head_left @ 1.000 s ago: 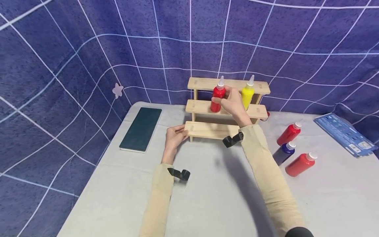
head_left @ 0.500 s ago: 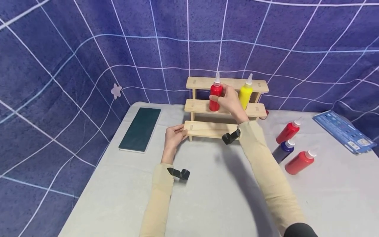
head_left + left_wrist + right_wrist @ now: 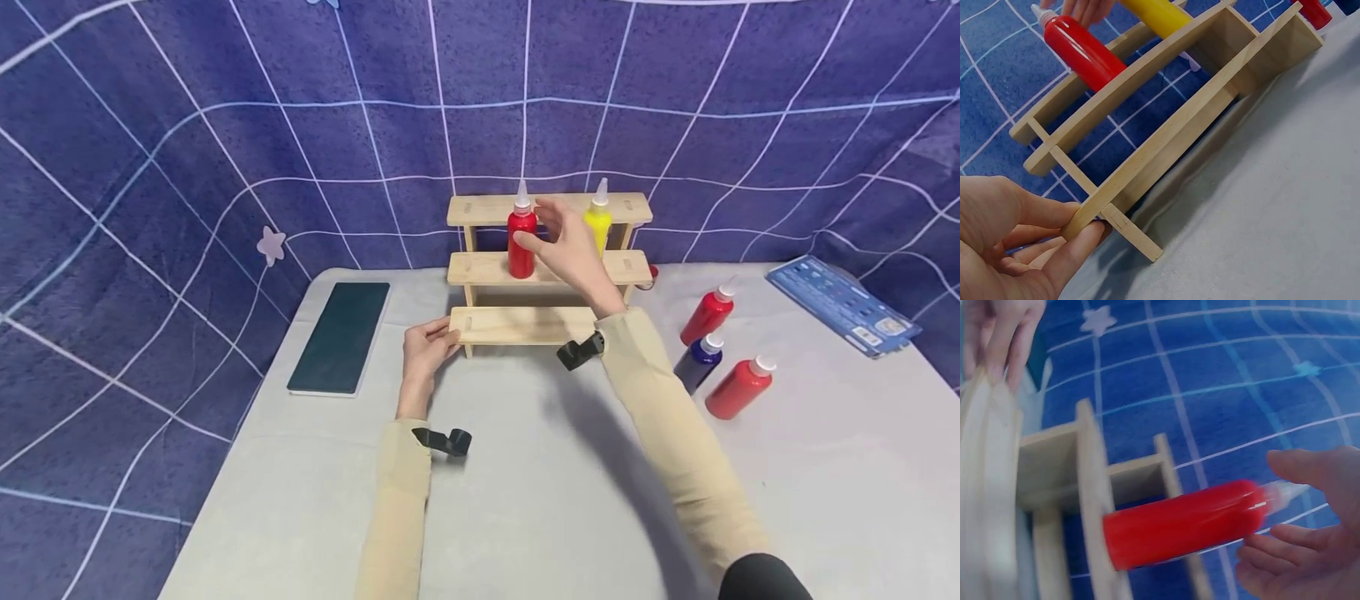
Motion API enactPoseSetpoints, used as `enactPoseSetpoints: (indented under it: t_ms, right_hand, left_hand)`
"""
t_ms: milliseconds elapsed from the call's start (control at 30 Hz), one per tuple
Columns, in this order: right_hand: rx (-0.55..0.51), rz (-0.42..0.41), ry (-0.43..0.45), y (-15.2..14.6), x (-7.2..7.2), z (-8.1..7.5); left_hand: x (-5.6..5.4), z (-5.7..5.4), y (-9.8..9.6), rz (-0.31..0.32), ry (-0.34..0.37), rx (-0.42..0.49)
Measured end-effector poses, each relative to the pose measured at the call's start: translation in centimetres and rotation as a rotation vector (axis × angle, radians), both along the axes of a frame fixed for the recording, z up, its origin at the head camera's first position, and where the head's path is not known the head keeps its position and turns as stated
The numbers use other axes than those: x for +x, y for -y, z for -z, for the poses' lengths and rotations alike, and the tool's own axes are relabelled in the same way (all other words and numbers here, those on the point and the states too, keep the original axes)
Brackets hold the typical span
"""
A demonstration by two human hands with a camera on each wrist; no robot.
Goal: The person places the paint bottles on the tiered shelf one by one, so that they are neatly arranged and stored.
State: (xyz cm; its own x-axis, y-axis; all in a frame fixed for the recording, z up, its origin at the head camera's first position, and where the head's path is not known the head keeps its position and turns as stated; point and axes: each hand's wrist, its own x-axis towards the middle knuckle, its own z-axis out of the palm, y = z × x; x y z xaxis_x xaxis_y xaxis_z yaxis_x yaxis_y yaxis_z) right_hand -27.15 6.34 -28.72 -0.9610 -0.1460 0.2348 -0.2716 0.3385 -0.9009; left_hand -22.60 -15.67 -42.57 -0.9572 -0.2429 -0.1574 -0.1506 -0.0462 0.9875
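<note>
A three-step wooden display shelf (image 3: 525,326) stands at the back of the table. My left hand (image 3: 426,354) pinches the left end of its lowest step between thumb and fingers, seen close up in the left wrist view. On the middle step a red squeeze bottle (image 3: 522,246) with a clear pointed nozzle stands upright. Just right of that bottle is my right hand (image 3: 566,250), thumb and fingers spread apart. In the right wrist view the fingers (image 3: 1285,550) are loose around the nozzle end, not gripping. A yellow squeeze bottle (image 3: 597,223) stands farther right, partly behind the right hand.
Two red bottles (image 3: 738,388) and a dark blue bottle (image 3: 698,362) stand on the table at the right. Behind them lies a blue printed card (image 3: 840,302). A dark green flat box (image 3: 341,337) lies left of the shelf. A blue grid-patterned cloth (image 3: 360,83) hangs behind.
My right hand has loosened its fingers from the red squeeze bottle, which stays on the middle step. The left hand keeps its pinch on the shelf. The head view has shifted slightly.
</note>
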Motion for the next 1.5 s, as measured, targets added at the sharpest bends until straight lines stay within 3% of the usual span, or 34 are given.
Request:
enactPoseSetpoints:
  t_ms: [267, 400, 600, 833, 1067, 1233, 1500]
  right_hand:
    - [-0.087, -0.030, -0.101, -3.1, 4.7, -1.3]
    - [-0.153, -0.058, -0.140, -4.7, 7.0, -1.3]
    - [-0.258, -0.128, -0.130, -7.7, 9.8, -0.7]
    - [-0.373, -0.173, -0.179, -12.2, 10.9, 0.0]
    - [-0.252, -0.178, -0.192, -16.8, 12.0, -0.5]
    - [-0.179, -0.158, -0.127, -20.3, 12.7, -0.2]
    - [-0.314, -0.248, -0.005, -26.6, 13.1, 2.8]
  left_hand:
    - [-0.1, -0.1, 0.0, 0.005, 0.012, -0.005]
    - [-0.1, -0.1, 0.0, 0.004, 0.011, -0.012]
    - [0.0, 0.0, -0.1, 0.006, 0.016, -0.005]
    - [-0.2, 0.2, -0.3, 0.012, 0.006, -0.002]
    - [-0.4, 0.2, 0.0, 0.016, 0.019, -0.006]
    - [-0.4, 0.2, 0.1, 0.011, 0.010, -0.004]
    - [-0.7, 0.1, -0.1, 0.024, 0.018, -0.020]
